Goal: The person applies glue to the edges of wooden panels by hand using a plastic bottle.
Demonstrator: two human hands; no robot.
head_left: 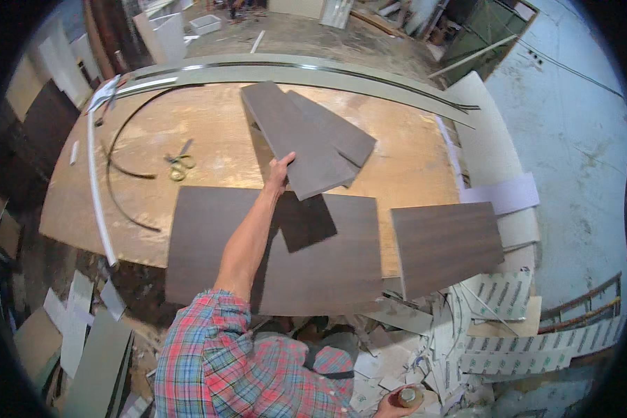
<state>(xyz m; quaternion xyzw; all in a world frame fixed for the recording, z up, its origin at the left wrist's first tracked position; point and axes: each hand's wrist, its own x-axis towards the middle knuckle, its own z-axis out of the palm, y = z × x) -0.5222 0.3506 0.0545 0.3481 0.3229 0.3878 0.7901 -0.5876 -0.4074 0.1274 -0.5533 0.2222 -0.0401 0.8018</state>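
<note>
My left hand (279, 171) reaches forward over the table, its fingers closed on the near left edge of a dark brown panel (292, 136). That panel is tilted up and overlaps another brown panel (338, 125) behind it. Low in the view, my right hand (393, 406) is wrapped round a small brownish round container (409, 397). A large dark brown board (327, 272) lies under my left forearm, along the table's near edge, with a dark shadow across it. To its right is a separate brown board (446, 244).
Gold-handled scissors (180, 166) and curved black strips (122, 132) lie on the left of the wooden table (209, 118). A long grey-green board (258, 73) with a metal strip runs along the far edge. Offcuts (425, 334) litter the floor near my feet.
</note>
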